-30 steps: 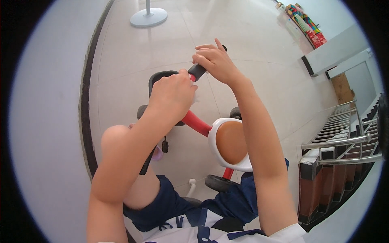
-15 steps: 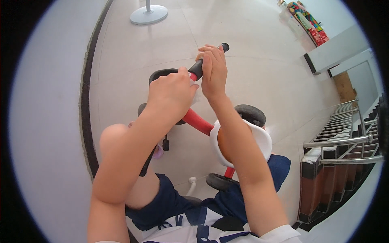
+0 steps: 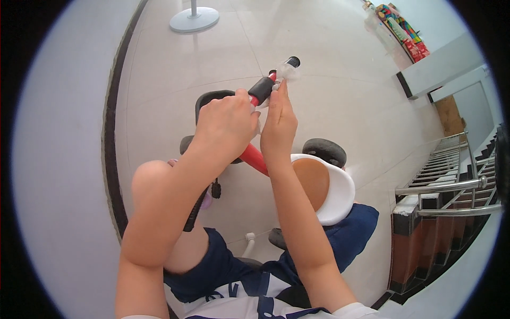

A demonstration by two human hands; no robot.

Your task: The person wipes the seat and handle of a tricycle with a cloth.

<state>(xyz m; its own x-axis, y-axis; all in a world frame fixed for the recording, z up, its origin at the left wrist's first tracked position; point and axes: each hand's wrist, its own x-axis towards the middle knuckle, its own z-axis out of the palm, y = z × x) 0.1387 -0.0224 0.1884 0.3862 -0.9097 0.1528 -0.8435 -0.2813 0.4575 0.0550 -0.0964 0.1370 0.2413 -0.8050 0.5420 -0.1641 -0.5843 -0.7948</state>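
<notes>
A child's ride-on trike with a red frame [image 3: 254, 158] lies tilted in front of me, its white seat [image 3: 345, 186] with a tan pad facing up. My left hand [image 3: 226, 117] is closed round the red tube of the handlebar, just below a black foam grip [image 3: 261, 90]. Some white material shows by its thumb. Along the right of that grip, my right hand [image 3: 279, 125] has its fingers close together, with a thin white wipe [image 3: 287, 72] at their tips, against the bar near its black end [image 3: 293, 61]. The right fingers are partly hidden.
Black wheels [image 3: 325, 152] stick out round the trike. A round grey stand base [image 3: 194, 19] is on the tiled floor ahead. A dark skirting strip [image 3: 110, 143] borders the left wall. Metal stair railings [image 3: 441, 187] and steps are at the right; colourful boxes [image 3: 406, 34] lie far right.
My right hand has slid down off the outer handlebar, baring the bar and the white wipe. The right forearm has shifted left, uncovering the seat pad. My left hand keeps its place.
</notes>
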